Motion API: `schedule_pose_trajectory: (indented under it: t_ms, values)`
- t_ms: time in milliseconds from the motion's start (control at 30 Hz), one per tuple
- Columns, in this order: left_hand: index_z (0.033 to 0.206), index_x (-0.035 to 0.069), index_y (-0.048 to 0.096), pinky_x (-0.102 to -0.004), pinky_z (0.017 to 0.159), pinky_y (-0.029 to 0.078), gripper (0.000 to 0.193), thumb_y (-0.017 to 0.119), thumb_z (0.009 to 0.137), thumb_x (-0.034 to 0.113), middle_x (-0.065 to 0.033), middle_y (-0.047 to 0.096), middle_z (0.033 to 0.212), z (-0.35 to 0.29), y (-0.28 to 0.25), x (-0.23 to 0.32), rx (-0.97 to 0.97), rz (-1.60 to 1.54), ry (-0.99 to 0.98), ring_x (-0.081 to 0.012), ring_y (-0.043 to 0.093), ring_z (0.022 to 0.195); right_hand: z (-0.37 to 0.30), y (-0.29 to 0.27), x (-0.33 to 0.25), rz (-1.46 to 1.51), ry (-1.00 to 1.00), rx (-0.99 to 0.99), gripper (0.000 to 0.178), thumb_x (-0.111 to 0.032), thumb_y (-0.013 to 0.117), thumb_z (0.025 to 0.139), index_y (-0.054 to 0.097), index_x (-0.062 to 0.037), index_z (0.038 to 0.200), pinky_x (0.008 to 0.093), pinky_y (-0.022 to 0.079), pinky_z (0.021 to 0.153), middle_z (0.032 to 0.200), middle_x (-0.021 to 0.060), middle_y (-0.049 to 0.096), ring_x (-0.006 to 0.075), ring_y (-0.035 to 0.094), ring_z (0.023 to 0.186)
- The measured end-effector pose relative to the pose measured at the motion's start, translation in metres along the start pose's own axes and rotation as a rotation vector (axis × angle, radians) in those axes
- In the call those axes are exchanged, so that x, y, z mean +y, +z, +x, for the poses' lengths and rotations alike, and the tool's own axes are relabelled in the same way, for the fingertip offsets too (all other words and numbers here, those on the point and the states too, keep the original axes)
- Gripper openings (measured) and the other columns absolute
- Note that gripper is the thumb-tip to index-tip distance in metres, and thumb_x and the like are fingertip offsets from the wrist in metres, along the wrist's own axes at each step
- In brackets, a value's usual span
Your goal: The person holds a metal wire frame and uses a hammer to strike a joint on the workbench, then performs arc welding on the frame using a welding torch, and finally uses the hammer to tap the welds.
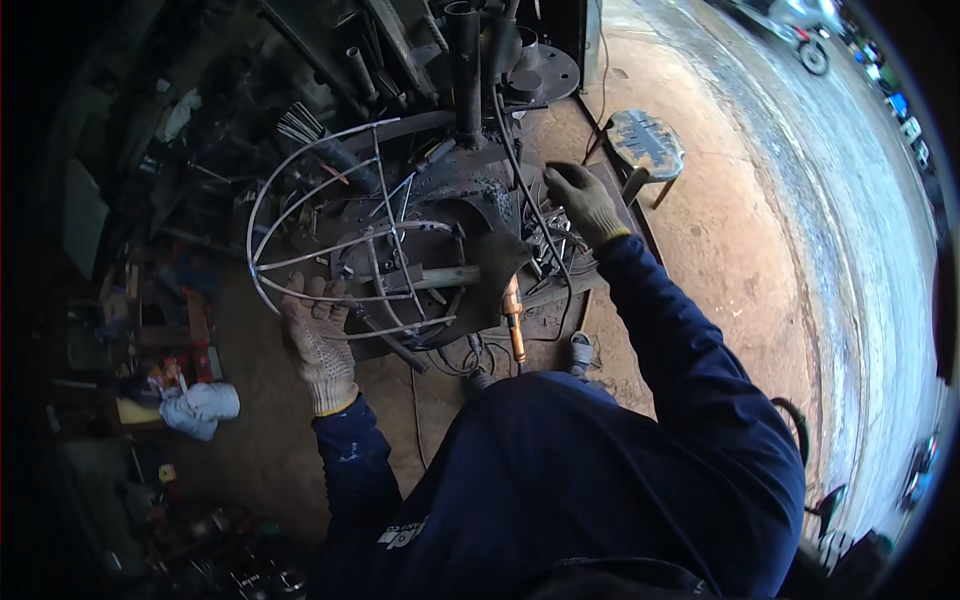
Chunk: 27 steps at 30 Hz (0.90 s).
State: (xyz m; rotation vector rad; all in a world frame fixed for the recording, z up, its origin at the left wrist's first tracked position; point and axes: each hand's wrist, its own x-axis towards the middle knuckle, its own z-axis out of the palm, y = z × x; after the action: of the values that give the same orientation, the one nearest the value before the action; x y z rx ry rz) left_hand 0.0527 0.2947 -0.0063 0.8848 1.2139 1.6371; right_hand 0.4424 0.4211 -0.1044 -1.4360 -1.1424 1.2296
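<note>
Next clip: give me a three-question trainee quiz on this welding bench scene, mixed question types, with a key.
1. True or false: the left hand grips the rim of the wire cage frame.
2. Which is nearest the right hand? A) the round stool B) the small metal parts on the workbench C) the white cloth bundle
3. Fill in: the torch with the orange handle lies at the bench edge, held by ____ hand.

Key: 1 true; 2 B; 3 neither. Both hands wear knit work gloves; the right one hovers over the parts with fingers spread, and whether it touches anything cannot be told.
</note>
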Motion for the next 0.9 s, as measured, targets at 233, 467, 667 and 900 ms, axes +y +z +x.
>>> schedule_pose_trajectory:
  t_ms: [233,467,667,900]
  values:
    - [0.152,-0.002,0.029,-0.0492,0.098,0.050,0.093,0.066,0.091,0.058,-0.0191,0.048,0.132,-0.035,0.032,0.003,0.127,0.071,0.099,-0.0356,0.054,0.119,0.140,0.015,-0.080,-0.127,-0.374,0.140,0.079,-0.048,0.076,0.085,0.050,0.0034,0.138,0.0351,0.048,0.101,0.123,0.0192,0.068,0.0285,0.065,0.117]
    - [0.150,-0.001,0.034,-0.0483,0.096,0.051,0.085,0.066,0.092,0.054,-0.0168,0.049,0.130,-0.032,0.042,-0.005,0.179,0.066,0.086,-0.0337,0.058,0.115,0.227,0.002,-0.102,-0.159,-0.414,0.140,0.047,-0.039,0.069,0.087,0.067,-0.0019,0.115,0.0435,0.053,0.091,0.106,0.0220,0.072,0.0356,0.069,0.105]
    - [0.147,0.001,0.039,-0.0462,0.094,0.052,0.073,0.062,0.097,0.047,-0.0125,0.052,0.126,-0.032,0.008,-0.015,0.182,-0.012,0.097,-0.0299,0.059,0.111,0.191,0.029,-0.134,-0.260,-0.390,0.403,0.050,-0.040,0.068,0.091,0.061,-0.0034,0.124,0.0455,0.051,0.094,0.113,0.0227,0.069,0.0392,0.066,0.109]
    - [0.149,0.004,0.037,-0.0456,0.093,0.053,0.077,0.064,0.094,0.050,-0.0215,0.050,0.136,-0.021,-0.019,-0.015,0.154,0.024,0.070,-0.0306,0.060,0.113,0.155,0.025,-0.196,-0.034,-0.627,0.598,0.034,-0.026,0.065,0.097,0.061,-0.0037,0.122,0.0415,0.053,0.089,0.113,0.0184,0.068,0.0359,0.067,0.104]
